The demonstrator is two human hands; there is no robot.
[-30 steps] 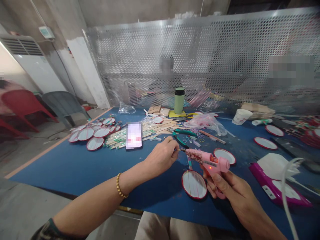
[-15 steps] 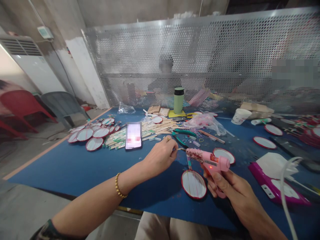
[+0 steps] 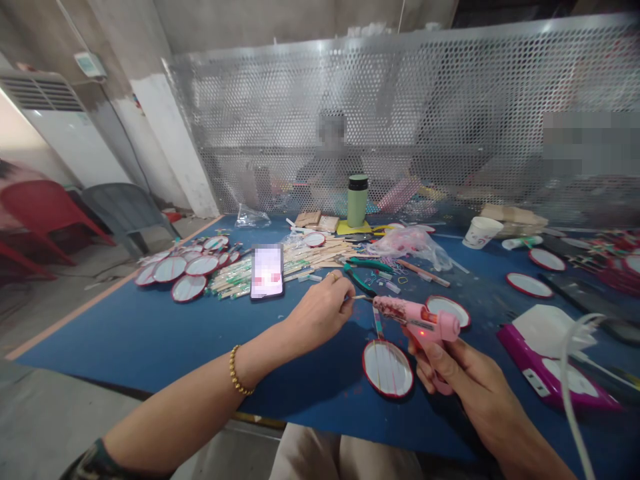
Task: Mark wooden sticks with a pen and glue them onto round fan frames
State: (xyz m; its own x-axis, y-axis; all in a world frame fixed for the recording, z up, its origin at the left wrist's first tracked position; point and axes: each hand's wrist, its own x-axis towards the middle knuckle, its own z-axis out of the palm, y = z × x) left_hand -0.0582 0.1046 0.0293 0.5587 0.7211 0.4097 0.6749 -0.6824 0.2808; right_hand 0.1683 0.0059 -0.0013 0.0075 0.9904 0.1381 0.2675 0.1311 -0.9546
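Flask: capped, near far edge of surface; contents hidden.
Cup: paper, right of flask; inside not visible.
Bag: clear, pink stuff inside, between flask and cup.
Left hand: reaching in over near edge, knuckles up; grip pinching stick, tip by gun's nozzle, contact unclear.
Right hand: above near edge; grip wrapped round gun, aimed toward left edge.
Disc: flat, near edge, below gun.
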